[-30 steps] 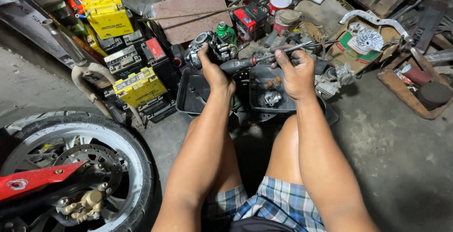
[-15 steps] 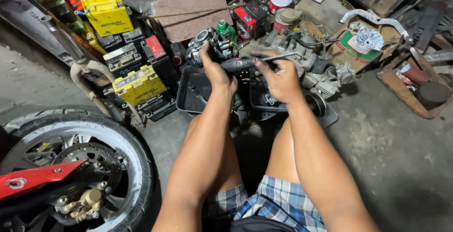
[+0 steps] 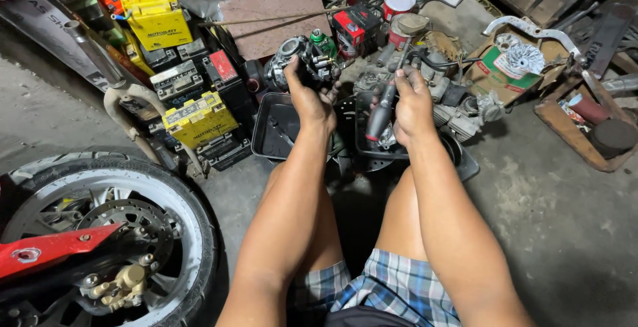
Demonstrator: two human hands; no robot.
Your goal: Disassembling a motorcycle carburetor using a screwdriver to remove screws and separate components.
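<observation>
A: Item, left hand?
B: Clenched around a carburetor, held up above the black tray.
A: Right hand?
B: Wrapped around a screwdriver by its dark handle, the shaft rising from the fist. The tip is apart from the carburetor, off to its right.
A: Step?
B: Likely mid-servicing, with the tool off the part. Next the tip needs seating squarely in a screw.
</observation>
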